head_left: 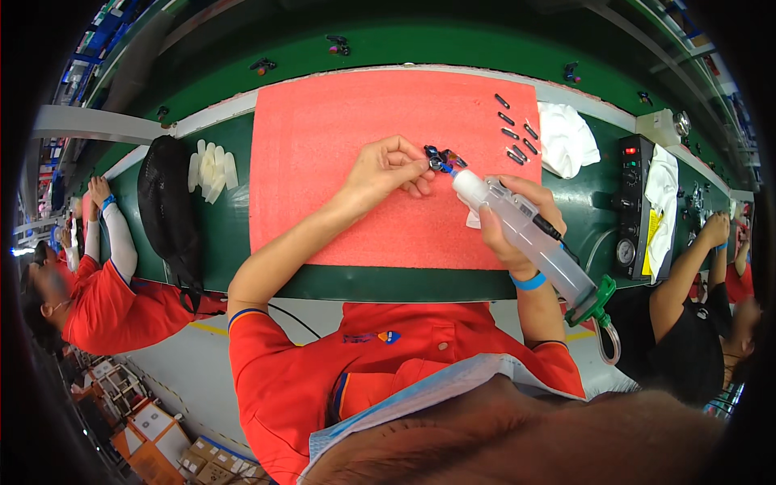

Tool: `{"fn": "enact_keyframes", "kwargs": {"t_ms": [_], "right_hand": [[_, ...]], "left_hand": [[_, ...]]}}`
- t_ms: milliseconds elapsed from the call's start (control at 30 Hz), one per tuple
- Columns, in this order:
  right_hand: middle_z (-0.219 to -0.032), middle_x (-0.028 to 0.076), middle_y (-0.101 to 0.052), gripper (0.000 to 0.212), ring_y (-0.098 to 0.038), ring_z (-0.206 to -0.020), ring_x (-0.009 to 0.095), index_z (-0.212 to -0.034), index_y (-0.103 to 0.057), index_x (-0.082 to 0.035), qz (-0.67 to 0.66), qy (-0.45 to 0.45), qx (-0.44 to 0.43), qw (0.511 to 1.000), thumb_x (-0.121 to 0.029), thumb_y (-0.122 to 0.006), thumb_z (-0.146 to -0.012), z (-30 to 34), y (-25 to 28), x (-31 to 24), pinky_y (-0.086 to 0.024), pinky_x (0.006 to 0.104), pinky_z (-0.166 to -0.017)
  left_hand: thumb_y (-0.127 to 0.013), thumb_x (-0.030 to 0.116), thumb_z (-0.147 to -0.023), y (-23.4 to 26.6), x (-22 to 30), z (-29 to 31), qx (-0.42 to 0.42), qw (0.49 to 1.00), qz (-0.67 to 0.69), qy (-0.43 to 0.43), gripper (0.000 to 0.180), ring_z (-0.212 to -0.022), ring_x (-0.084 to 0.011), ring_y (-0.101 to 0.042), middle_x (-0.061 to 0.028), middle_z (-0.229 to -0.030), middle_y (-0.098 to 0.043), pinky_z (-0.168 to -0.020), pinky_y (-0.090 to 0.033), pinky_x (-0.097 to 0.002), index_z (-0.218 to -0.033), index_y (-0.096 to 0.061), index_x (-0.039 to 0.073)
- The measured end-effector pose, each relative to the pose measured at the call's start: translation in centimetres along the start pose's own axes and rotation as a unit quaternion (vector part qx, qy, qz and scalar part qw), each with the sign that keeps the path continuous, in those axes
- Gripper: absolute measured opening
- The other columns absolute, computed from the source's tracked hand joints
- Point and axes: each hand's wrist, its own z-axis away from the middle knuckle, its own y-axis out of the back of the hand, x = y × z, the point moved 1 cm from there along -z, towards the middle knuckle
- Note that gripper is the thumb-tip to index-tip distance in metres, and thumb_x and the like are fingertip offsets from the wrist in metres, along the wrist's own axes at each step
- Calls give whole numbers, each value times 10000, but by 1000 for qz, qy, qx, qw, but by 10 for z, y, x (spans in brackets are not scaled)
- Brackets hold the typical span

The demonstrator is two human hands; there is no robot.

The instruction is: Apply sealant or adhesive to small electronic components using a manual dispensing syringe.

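Over the pink foam mat (323, 113), my left hand (388, 170) pinches a small dark part (436, 158) with a bluish-purple sheen between thumb and fingers. My right hand (517, 218) is wrapped round a large clear dispensing syringe (537, 246), tilted with its white-collared tip end up and left. That tip meets or almost meets the small part; actual contact cannot be made out. A green cap (594, 301) with a hose closes the syringe's rear end. Several small black oblong pieces (508, 133) lie on the mat's far right, beyond my right hand.
Left of the mat lie pale finger cots (212, 171) and a black mesh pouch (168, 210). To the right are a white cloth (566, 139) and a black dispenser controller (634, 202) with a gauge. Dark parts (338, 45) sit on the green strip behind. Co-workers sit on both sides.
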Motion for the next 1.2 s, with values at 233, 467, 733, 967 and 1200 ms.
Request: {"fn": "enact_keyframes", "kwargs": {"t_ms": [233, 467, 733, 967, 1200], "right_hand": [[-771, 125, -614, 341, -612, -688, 182, -904, -516, 7, 10, 2, -11, 1000, -103, -669, -619, -1, -5, 2, -482, 255, -624], [-762, 118, -619, 340, -618, -681, 189, -895, -517, -2, 31, 6, -29, 999, -97, -675, -610, -3, -8, 0, -491, 258, -618], [-762, 117, -619, 334, -620, -680, 195, -888, -520, -9, 24, 10, -28, 999, -94, -674, -604, -3, -10, 0, -494, 259, -618], [-755, 110, -622, 327, -619, -668, 188, -880, -524, -17, 38, 2, -32, 999, -106, -675, -603, -2, -8, 0, -490, 256, -609], [-743, 103, -618, 329, -609, -655, 168, -869, -520, -3, 70, -33, -41, 996, -144, -676, -615, -4, -7, 0, -480, 254, -601]], "left_hand": [[-518, 66, -796, -1, -2, -1, -3, 1000, 1, -14, 99, -619, -158, -588, -127, -734, -593, -544, -481, -243, -820, -474, -19], [-518, 53, -794, -2, -3, 1, -9, 1000, -11, -19, 90, -620, -157, -589, -127, -730, -591, -544, -485, -244, -815, -476, -24], [-510, 41, -796, -2, -5, 1, -15, 1000, -2, -28, 74, -618, -153, -588, -127, -732, -592, -548, -487, -242, -817, -478, -22], [-514, 44, -796, -2, -6, 0, -15, 999, -4, -31, 76, -628, -149, -588, -129, -740, -594, -548, -489, -242, -810, -478, -21], [-519, 52, -796, -1, -7, 0, -14, 999, -12, -38, 83, -631, -147, -588, -126, -740, -595, -552, -491, -242, -802, -477, -19]]}}
